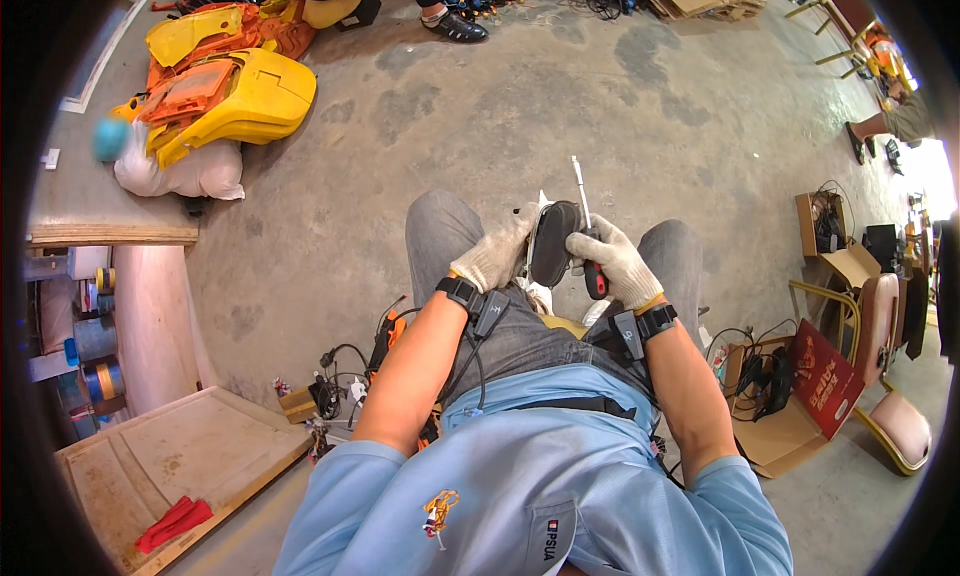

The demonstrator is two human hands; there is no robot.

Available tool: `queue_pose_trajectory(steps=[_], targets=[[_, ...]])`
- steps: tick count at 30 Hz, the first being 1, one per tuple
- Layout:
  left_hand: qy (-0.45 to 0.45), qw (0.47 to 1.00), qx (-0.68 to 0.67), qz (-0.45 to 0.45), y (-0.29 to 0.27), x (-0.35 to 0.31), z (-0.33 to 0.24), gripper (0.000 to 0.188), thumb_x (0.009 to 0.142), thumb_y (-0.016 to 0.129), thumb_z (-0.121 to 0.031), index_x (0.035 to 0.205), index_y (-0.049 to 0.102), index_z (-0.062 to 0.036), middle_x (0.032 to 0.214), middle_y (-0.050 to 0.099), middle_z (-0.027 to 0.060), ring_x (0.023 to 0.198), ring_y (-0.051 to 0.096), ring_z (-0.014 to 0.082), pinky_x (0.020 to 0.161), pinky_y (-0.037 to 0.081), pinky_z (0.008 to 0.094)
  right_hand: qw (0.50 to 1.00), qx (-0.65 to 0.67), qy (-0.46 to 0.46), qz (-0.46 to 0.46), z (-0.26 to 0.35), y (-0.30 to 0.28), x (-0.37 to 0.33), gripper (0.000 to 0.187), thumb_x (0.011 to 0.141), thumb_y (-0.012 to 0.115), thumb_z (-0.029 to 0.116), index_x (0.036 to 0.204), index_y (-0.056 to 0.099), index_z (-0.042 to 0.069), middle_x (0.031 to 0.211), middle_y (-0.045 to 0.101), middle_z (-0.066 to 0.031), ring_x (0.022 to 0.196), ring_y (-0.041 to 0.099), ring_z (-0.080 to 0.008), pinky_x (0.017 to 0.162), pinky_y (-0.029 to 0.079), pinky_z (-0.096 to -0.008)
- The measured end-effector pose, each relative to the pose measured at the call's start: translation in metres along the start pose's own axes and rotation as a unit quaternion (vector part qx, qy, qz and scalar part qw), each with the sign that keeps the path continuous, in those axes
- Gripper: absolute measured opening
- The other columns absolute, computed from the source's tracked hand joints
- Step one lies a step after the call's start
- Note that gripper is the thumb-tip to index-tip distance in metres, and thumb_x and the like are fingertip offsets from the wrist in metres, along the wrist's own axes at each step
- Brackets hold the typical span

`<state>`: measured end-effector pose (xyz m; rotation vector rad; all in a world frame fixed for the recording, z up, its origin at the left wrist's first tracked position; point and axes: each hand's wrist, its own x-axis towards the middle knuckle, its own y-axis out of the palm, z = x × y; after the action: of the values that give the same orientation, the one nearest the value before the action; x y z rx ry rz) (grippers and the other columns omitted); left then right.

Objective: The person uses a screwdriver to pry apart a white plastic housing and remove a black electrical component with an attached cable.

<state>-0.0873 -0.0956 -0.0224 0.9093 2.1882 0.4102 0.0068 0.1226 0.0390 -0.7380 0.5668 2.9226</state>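
Black oval part point(553, 242) between both hands — over lap.

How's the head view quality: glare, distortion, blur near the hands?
Head view: strong fisheye bending with a dark vignette at the rim; blown-out glare at the right edge by the chairs; left hand, right hand, dark oval part and screwdriver evenly lit and sharp; soft shadows on the concrete floor.

open brown cardboard box point(775, 431) with red printed flap at right, smaller open carton point(815, 226) beyond
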Motion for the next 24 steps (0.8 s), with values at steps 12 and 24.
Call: queue_pose_trajectory(steps=[12,24], targets=[[-0.018,0.997,0.052,0.046,0.018,-0.02,-0.024,0.069,0.102,0.077,-0.036,0.156,0.05,-0.0026,0.134,0.065,0.0094,0.121,0.063,0.0201,0.104,0.052,0.0347,0.986,-0.163,-0.005,-0.041,0.005,0.014,-0.002,0.035,0.095,0.078,0.024,0.113,0.069,-0.004,0.086,0.068,-0.0043,0.073,0.063,-0.0091,0.067,0.055,-0.0272],[-0.032,0.996,0.071,0.042,0.003,-0.011,-0.012,0.066,0.103,0.076,-0.028,0.156,0.049,-0.0003,0.136,0.066,0.0125,0.121,0.067,0.0221,0.104,0.055,0.0362,0.991,-0.112,-0.003,-0.074,-0.003,0.015,0.003,0.037,0.096,0.079,0.023,0.118,0.069,-0.005,0.089,0.07,-0.0052,0.075,0.065,-0.0097,0.07,0.057,-0.0261]])
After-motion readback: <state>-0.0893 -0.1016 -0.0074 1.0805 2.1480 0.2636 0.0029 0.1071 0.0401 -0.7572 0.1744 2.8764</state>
